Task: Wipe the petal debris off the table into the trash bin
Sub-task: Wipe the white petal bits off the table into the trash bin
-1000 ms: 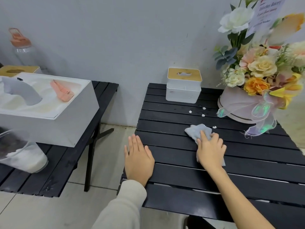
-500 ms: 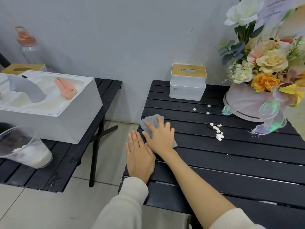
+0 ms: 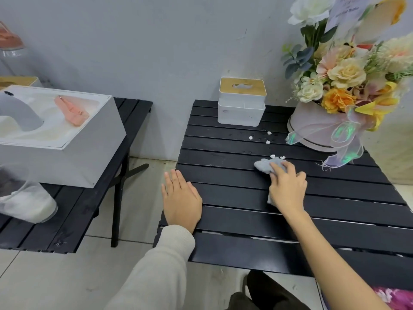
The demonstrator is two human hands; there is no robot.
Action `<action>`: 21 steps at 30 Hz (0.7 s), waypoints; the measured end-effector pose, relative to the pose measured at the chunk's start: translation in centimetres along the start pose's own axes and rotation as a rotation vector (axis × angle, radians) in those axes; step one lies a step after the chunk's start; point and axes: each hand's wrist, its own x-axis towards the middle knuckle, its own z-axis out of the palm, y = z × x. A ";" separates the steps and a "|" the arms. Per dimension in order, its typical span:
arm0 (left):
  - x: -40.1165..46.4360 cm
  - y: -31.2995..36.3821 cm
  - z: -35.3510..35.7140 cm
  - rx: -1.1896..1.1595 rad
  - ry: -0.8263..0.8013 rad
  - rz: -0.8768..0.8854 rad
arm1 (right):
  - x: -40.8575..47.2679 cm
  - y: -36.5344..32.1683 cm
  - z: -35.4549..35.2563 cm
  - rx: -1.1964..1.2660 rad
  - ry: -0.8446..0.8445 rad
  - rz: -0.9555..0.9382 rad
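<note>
Small white petal bits (image 3: 267, 142) lie on the black slatted table (image 3: 245, 220) in front of the flower box, and a few more petal bits (image 3: 277, 156) sit just beyond a grey cloth (image 3: 264, 165). My right hand (image 3: 287, 187) presses flat on that cloth in the table's middle, fingers pointing toward the petals. My left hand (image 3: 181, 201) rests flat, fingers together and holding nothing, at the table's left edge, partly hanging over it. No trash bin is identifiable in view.
A white tissue box with a wooden lid (image 3: 242, 101) stands at the table's back. A flower arrangement in a round pale box (image 3: 317, 130) fills the back right. To the left, a second black table (image 3: 73, 211) carries a white box (image 3: 62, 139) and a clear container (image 3: 24, 204).
My right hand has slid the cloth from the table's left edge back to the right, up against the petal pile. The left hand has stayed at the left edge.
</note>
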 end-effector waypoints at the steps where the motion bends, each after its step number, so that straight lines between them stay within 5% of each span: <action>1: 0.0 0.0 0.1 0.000 0.006 0.001 | 0.1 -0.7 -0.4 0.037 0.038 -0.016; 5: 0.0 0.0 0.2 -0.004 0.015 0.001 | 0.8 -7.8 -0.4 0.216 0.127 -0.148; 10: 0.2 0.0 0.5 -0.023 0.043 -0.019 | -0.2 -14.8 5.5 0.144 -0.171 -0.329; 14: 0.5 -0.1 0.4 -0.017 0.028 -0.020 | 1.0 -13.8 7.2 0.051 -0.217 -0.408; 21: 0.4 -0.2 0.0 0.031 -0.018 0.060 | 3.7 -5.0 4.5 -0.006 -0.121 -0.039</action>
